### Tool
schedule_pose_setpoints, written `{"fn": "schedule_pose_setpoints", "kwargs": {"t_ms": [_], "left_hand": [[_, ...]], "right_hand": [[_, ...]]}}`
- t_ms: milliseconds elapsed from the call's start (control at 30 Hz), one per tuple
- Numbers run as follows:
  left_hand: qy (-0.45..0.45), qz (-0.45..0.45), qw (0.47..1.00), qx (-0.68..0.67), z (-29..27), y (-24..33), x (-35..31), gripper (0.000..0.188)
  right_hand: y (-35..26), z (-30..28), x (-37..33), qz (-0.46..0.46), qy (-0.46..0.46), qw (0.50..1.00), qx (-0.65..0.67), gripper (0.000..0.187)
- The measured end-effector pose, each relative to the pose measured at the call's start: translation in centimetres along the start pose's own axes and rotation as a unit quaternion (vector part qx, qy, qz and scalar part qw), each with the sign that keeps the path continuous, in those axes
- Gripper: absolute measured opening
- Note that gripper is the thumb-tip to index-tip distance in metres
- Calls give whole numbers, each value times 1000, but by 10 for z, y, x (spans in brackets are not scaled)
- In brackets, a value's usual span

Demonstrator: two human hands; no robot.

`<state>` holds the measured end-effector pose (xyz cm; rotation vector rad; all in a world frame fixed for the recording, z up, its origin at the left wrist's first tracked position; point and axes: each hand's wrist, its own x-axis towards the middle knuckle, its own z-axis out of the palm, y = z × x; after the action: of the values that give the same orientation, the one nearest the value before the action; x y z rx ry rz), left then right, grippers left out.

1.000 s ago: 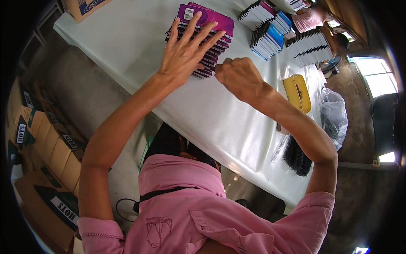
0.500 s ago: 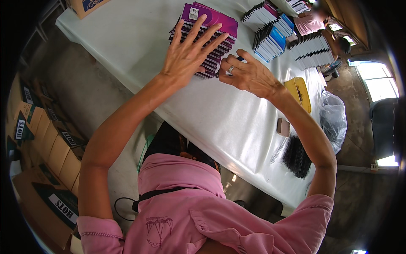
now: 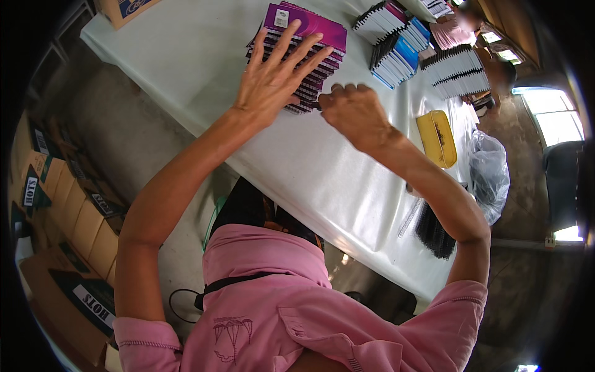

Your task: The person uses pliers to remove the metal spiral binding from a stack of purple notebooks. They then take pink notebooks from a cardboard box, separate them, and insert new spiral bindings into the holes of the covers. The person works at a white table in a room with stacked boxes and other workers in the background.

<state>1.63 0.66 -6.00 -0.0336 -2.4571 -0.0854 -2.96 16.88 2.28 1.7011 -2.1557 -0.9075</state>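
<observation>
I see, from far away, the left hand (image 3: 271,80) in the top middle, spread wide on a stack of purple spiral notebooks (image 3: 319,26). The right hand (image 3: 356,115) is just beside it, curled tight around a small dark thing (image 3: 317,106); I can't tell what. Right of the middle, a yellow case (image 3: 436,139) lies on the white table (image 3: 180,68).
</observation>
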Motion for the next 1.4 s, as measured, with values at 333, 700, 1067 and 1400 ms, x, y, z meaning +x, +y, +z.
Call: {"fn": "schedule_pose_setpoints", "kwargs": {"t_ms": [333, 700, 1067, 1400], "left_hand": [[-2, -1, 1000, -19, 2, 6, -2, 115], [-1, 7, 1000, -20, 2, 2, -6, 119], [-8, 4, 1000, -27, 9, 4, -10, 116], [-8, 4, 999, -39, 4, 6, -11, 113]], "right_hand": [[41, 39, -4, -177, 209, 961, -43, 16], [13, 9, 6, -32, 38, 998, 23, 11], [24, 39, 1, -167, 187, 968, -21, 23], [-26, 7, 15, -30, -91, 995, -33, 11]]}}
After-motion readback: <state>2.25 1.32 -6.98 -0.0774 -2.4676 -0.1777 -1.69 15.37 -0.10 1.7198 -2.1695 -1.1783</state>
